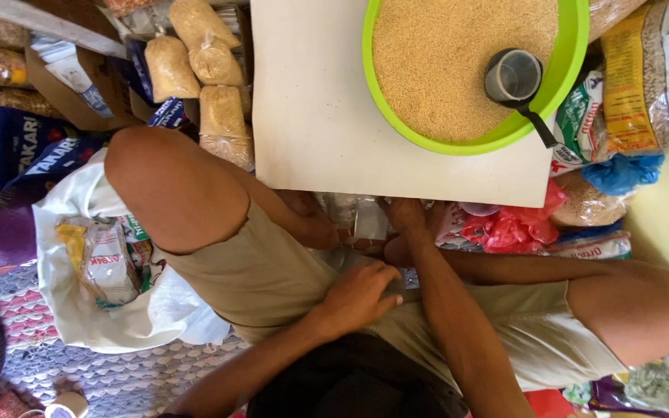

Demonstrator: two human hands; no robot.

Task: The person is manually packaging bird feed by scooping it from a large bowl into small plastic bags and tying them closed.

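I sit cross-legged on the floor in beige shorts. My left hand rests on my lap, fingers bent together against the cloth, and I see nothing in it. My right hand reaches forward to the near edge of a white board, beside some clear plastic bags; its fingertips are hidden, so its grip is unclear. On the board stands a lime-green basin full of fine tan grain, with a dark scoop cup lying in it.
Small filled bags of grain are stacked at the back left. A white plastic bag with packets lies by my left knee. Red plastic bags, a blue bag and printed grain sacks crowd the right. A woven mat covers the floor.
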